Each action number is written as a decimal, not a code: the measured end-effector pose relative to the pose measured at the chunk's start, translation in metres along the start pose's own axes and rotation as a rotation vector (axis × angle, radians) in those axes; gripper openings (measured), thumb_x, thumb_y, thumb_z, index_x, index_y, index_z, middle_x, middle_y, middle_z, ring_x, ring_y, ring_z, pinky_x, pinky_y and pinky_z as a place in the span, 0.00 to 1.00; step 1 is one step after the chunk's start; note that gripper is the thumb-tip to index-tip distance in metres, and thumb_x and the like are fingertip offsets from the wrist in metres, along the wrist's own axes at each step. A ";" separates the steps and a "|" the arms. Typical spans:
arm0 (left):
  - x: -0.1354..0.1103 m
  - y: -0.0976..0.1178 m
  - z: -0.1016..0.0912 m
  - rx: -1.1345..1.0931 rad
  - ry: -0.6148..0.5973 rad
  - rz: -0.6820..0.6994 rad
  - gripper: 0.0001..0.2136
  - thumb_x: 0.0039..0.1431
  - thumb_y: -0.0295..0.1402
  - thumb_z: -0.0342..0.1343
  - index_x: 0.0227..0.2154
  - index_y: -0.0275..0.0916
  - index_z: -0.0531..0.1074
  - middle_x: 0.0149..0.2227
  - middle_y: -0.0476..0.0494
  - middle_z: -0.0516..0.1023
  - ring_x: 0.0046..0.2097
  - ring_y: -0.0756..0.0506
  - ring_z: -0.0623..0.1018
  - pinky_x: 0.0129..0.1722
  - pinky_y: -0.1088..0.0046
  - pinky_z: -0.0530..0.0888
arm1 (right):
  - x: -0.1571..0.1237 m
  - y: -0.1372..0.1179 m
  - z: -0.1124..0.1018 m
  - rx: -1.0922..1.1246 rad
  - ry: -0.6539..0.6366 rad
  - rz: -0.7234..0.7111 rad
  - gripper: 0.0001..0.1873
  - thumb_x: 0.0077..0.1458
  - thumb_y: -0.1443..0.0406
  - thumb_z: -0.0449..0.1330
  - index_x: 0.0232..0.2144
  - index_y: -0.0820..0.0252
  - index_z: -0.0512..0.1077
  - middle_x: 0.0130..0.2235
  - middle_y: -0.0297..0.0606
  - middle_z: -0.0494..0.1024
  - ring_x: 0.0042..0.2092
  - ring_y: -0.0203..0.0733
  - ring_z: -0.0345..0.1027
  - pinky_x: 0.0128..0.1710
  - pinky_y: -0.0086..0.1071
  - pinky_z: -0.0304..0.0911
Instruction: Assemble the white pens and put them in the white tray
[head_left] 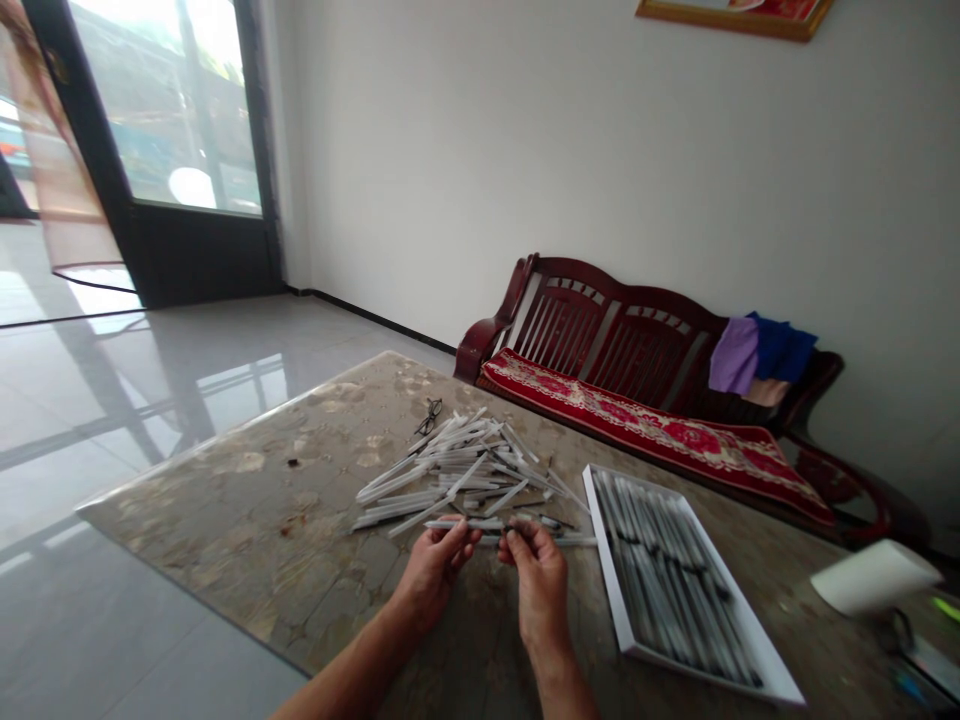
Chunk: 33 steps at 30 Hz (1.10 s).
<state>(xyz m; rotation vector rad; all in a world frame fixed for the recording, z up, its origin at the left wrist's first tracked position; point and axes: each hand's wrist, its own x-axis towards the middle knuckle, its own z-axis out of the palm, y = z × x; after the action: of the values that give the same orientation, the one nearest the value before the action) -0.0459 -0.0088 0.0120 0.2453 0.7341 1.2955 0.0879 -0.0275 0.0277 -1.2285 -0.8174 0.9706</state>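
A loose pile of white pens (457, 470) lies in the middle of a stone-patterned table (247, 500). In front of it, my left hand (437, 567) and my right hand (538, 575) are close together above the table. Both pinch one thin white pen (491, 527) that lies crosswise between their fingertips. To the right of my hands sits a white shallow box (757, 660) with several pens laid side by side in it.
A pair of dark glasses (429, 415) lies behind the pile. A white object (874, 577) rests at the table's right end. Beyond the table stands a dark wooden bench (645, 350) with a red cushion and folded cloths. Glossy tiled floor and a glass door (169, 110) are to the left.
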 end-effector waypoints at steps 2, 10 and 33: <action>-0.001 0.000 0.000 0.009 -0.010 -0.001 0.10 0.44 0.23 0.70 0.27 0.34 0.74 0.25 0.47 0.79 0.28 0.50 0.81 0.26 0.83 0.77 | 0.000 0.001 -0.001 -0.010 0.006 0.000 0.18 0.41 0.54 0.68 0.32 0.61 0.77 0.30 0.36 0.79 0.30 0.40 0.73 0.30 0.31 0.70; 0.000 -0.002 -0.001 0.050 -0.071 0.025 0.18 0.33 0.34 0.76 0.27 0.35 0.74 0.26 0.49 0.80 0.30 0.50 0.80 0.28 0.82 0.76 | 0.005 0.009 -0.009 -0.191 0.008 -0.111 0.18 0.44 0.53 0.66 0.32 0.61 0.77 0.30 0.38 0.80 0.28 0.41 0.72 0.28 0.31 0.69; 0.001 -0.013 -0.005 0.265 -0.160 0.138 0.16 0.39 0.39 0.72 0.27 0.36 0.73 0.24 0.49 0.79 0.28 0.49 0.79 0.27 0.77 0.73 | -0.003 0.004 -0.028 -0.720 -0.141 -0.252 0.26 0.63 0.48 0.42 0.23 0.55 0.65 0.20 0.33 0.69 0.23 0.39 0.64 0.24 0.30 0.55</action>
<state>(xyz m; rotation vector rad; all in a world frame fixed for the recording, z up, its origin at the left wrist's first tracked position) -0.0385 -0.0126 0.0010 0.6163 0.7616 1.2899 0.1117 -0.0407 0.0193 -1.6173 -1.4735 0.5657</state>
